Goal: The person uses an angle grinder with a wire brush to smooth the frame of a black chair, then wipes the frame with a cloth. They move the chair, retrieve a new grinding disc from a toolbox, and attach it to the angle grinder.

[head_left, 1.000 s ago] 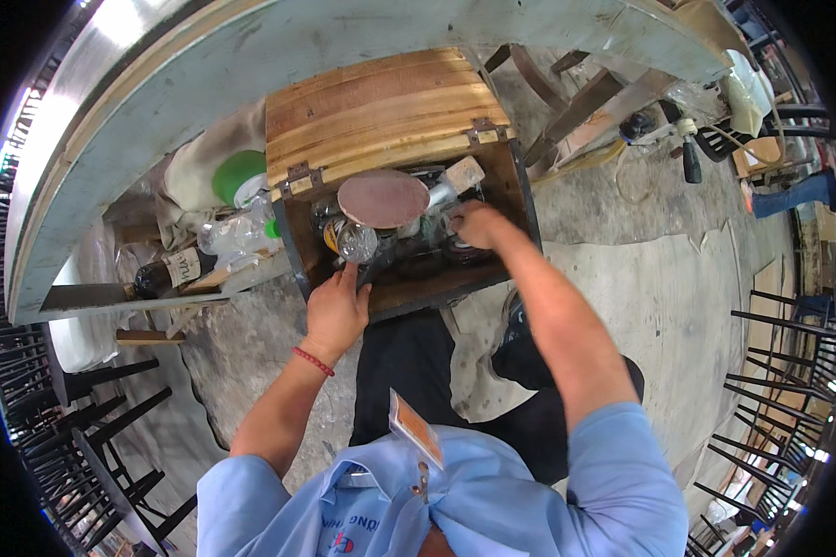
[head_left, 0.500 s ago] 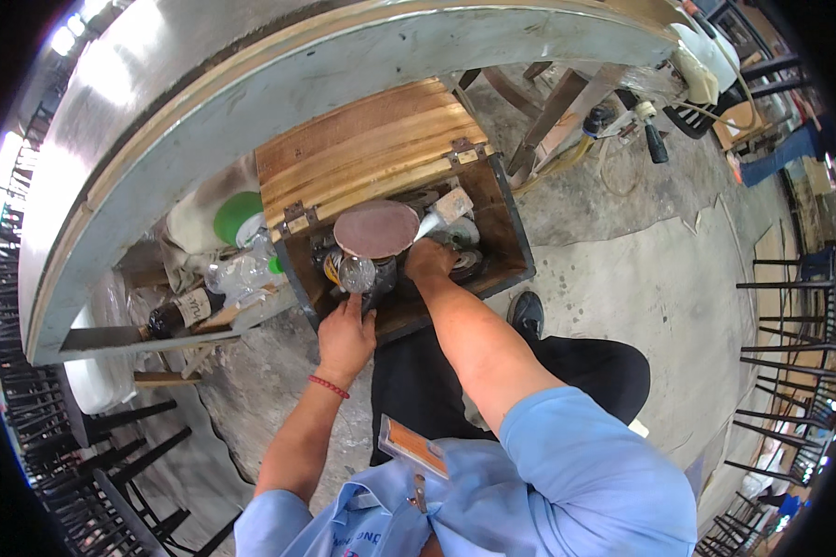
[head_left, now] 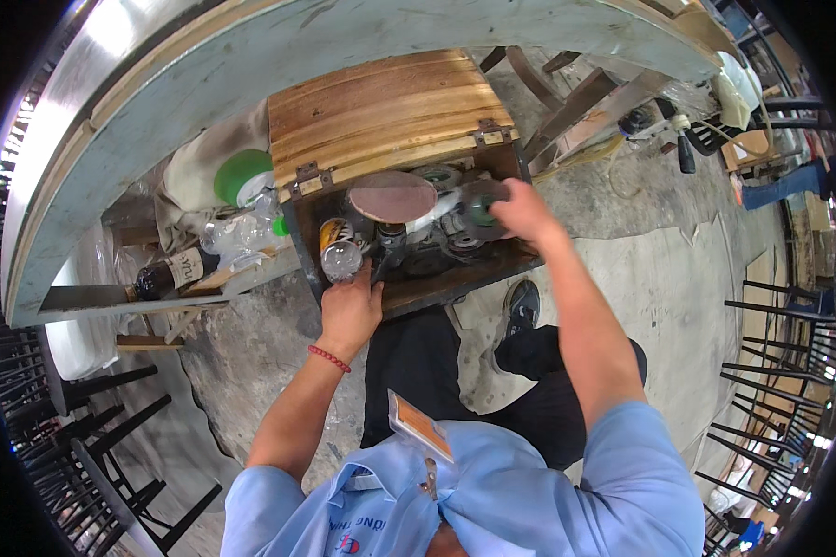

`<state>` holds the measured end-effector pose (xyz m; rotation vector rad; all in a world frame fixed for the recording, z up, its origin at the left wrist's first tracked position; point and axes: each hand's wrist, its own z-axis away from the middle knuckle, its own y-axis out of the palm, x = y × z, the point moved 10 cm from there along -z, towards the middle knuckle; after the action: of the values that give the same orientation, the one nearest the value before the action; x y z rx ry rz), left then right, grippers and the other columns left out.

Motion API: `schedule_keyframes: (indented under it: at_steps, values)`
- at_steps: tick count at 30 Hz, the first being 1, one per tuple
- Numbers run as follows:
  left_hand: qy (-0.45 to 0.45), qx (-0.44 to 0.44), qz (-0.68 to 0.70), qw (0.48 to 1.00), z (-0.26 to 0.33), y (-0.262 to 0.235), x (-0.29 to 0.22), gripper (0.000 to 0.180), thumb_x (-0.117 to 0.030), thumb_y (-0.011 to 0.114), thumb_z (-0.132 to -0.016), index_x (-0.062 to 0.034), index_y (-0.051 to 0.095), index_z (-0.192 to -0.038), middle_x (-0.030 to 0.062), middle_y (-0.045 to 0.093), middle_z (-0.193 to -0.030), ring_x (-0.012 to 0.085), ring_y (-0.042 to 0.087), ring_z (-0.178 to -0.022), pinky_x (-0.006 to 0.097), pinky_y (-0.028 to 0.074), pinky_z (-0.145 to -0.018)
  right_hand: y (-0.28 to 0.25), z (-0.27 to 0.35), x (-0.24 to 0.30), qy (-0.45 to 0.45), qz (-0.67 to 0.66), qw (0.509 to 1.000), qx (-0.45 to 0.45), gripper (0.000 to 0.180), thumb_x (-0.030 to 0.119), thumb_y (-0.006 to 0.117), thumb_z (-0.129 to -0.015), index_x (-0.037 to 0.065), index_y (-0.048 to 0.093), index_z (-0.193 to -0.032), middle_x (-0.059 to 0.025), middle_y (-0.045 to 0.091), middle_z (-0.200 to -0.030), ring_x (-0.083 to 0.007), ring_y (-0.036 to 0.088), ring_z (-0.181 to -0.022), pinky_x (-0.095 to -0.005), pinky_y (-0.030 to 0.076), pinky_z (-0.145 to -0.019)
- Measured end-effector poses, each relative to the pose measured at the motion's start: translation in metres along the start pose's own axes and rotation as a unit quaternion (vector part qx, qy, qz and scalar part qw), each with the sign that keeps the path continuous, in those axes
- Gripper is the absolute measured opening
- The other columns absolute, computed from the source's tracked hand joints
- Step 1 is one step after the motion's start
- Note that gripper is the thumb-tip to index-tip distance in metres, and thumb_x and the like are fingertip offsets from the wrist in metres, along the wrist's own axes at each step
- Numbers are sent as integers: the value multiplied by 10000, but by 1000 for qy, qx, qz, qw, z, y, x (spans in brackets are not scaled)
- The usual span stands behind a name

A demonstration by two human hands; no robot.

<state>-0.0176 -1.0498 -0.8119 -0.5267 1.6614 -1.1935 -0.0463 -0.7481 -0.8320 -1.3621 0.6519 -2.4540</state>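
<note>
An open wooden toolbox (head_left: 409,299) sits before me, its hinged lid (head_left: 390,107) tipped back. At its right end my right hand (head_left: 527,215) pinches a dark, greenish round disc (head_left: 479,206), blurred by motion, that looks like a grinding disc. My left hand (head_left: 351,311) lies over the front left edge, fingers stretched out beside a can with a clear domed cap (head_left: 342,261). A brown round sanding disc (head_left: 393,197) lies on top in the middle. Beneath it, a white-handled item (head_left: 434,212) and more discs (head_left: 462,239) are partly hidden.
A long grey-edged table (head_left: 279,60) curves above the box. Left of the box are clear plastic bottles (head_left: 241,232), a dark bottle (head_left: 172,274) and a green round object (head_left: 241,176). An air hose tool (head_left: 685,148) hangs at right. Black chairs (head_left: 780,343) line both sides.
My right hand has come up and to the right from inside the toolbox, now with a round disc in it. The capped can has shifted slightly left beside my left hand.
</note>
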Motion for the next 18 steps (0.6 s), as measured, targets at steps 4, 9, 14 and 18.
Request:
schedule_keyframes:
  at_steps: [4,9,14,18]
  values:
    - [9,26,-11,1000,-1,1,-3,431,-219,631,-850,14,581,-1210,208,673,-808,354,663,-709,436,534,-670,-64,48,-3,-31,-82,995,-55,358,124,635,-804,3,570,-1135,-71,651,-959,-140,620,-775,-302,535,-600]
    - [60,98,-5,993,-6,11,-6,417,-213,635,-846,-11,583,-1207,193,672,-793,345,668,-721,440,535,-663,-70,80,-46,87,-191,976,-59,365,145,637,-807,-17,592,-1131,-87,658,-967,-148,622,-790,-307,530,-644]
    - [84,124,-2,989,-18,23,-6,418,-212,639,-840,-41,576,-1216,194,673,-837,367,666,-750,448,541,-677,-56,71,-67,69,-138,988,-20,345,146,617,-809,-33,612,-1104,-94,656,-949,-151,603,-765,-301,512,-678]
    - [2,156,-25,987,-17,29,4,393,-227,632,-839,-67,596,-1196,197,676,-890,381,668,-779,446,549,-687,-55,67,-71,61,-143,987,-28,317,138,623,-819,-29,611,-1088,-71,651,-882,-141,596,-772,-283,493,-693]
